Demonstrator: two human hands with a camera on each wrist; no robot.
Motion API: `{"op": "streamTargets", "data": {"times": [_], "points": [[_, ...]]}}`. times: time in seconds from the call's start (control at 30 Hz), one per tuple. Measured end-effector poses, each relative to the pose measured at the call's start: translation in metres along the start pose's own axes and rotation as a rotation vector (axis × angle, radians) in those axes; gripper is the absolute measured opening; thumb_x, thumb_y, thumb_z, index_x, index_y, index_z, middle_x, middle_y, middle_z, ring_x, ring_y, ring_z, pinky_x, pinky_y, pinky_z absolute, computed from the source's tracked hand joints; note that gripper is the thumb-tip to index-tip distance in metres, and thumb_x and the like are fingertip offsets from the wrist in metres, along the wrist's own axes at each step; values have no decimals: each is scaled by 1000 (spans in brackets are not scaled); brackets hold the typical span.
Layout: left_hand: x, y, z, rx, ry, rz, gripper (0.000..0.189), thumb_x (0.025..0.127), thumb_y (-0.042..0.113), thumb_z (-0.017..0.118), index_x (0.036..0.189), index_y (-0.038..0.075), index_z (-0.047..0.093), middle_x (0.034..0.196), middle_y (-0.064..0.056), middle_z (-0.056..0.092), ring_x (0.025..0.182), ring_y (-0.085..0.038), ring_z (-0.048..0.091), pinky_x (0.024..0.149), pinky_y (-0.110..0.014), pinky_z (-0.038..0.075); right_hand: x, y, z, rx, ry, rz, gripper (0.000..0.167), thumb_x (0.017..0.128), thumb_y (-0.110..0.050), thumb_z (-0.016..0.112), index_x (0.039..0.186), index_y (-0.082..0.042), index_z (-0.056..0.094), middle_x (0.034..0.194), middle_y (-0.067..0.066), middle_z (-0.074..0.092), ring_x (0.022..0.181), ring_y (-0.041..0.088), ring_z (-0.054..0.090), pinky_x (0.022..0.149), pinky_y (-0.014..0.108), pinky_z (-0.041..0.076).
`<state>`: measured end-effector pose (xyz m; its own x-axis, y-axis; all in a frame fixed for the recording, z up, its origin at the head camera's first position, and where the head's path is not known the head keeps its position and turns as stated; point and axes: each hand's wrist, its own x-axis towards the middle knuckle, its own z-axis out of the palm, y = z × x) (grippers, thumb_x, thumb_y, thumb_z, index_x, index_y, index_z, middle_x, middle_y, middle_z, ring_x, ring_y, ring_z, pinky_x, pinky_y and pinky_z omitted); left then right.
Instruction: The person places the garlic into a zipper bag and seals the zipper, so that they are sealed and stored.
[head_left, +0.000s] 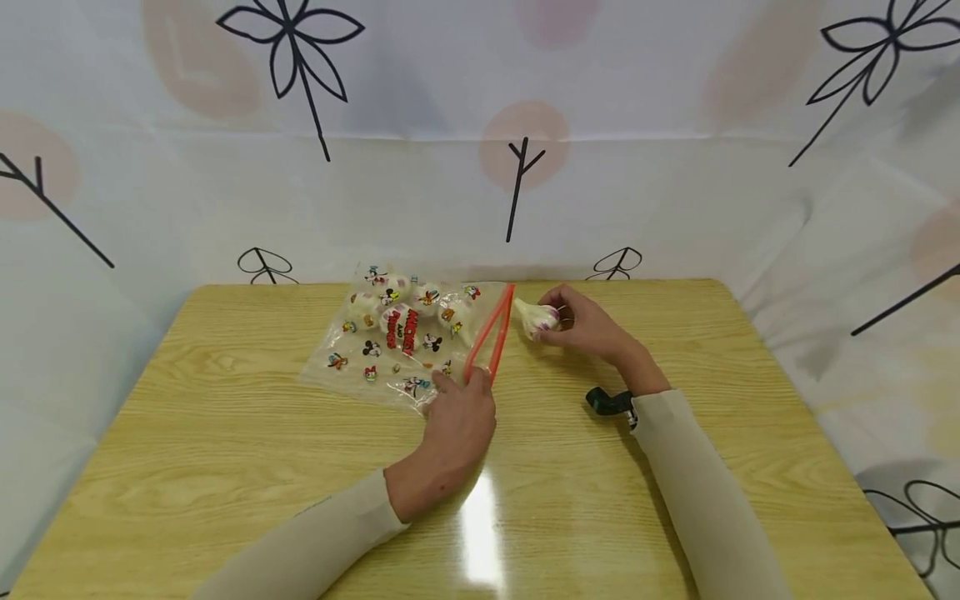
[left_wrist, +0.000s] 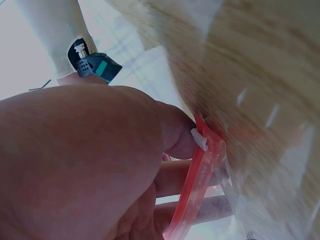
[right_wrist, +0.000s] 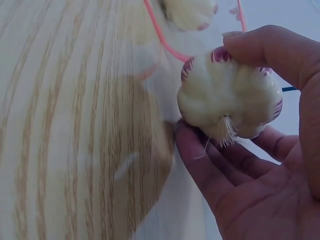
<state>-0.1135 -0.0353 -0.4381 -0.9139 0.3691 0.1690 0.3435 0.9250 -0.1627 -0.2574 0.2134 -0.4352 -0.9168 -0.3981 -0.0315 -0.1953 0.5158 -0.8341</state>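
Observation:
A clear zip bag (head_left: 352, 367) printed with cartoon figures lies on the table, its red-edged mouth facing right and spread apart. Several garlic bulbs (head_left: 365, 308) show through its plastic. My left hand (head_left: 459, 425) pinches the near corner of the red zip edge (left_wrist: 192, 185); the left wrist view shows a white slider beside the thumb. Just right of the bag mouth, my right hand (head_left: 585, 325) holds another garlic bulb (right_wrist: 230, 95) between thumb and fingers. Its root tuft points back toward the palm, and its stem end points at the bag.
The wooden table (head_left: 225, 483) reaches up to a patterned cloth backdrop (head_left: 420, 200). A dark camera (head_left: 607, 402) is strapped at the right wrist. Light glares off the tabletop near the front middle.

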Motion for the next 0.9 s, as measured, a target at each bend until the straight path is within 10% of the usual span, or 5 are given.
{"op": "streamTargets", "data": {"times": [0.9], "points": [[0,2,0,-9,16,-19,27,107,12,59,127,-2,70,120,-12,63,110,-60,66,49,-48,62,3,-10,16,44,-80,-80,49,92,-14,84,133,-6,58,125,13,62,107,29,64,88,30,57]]}}
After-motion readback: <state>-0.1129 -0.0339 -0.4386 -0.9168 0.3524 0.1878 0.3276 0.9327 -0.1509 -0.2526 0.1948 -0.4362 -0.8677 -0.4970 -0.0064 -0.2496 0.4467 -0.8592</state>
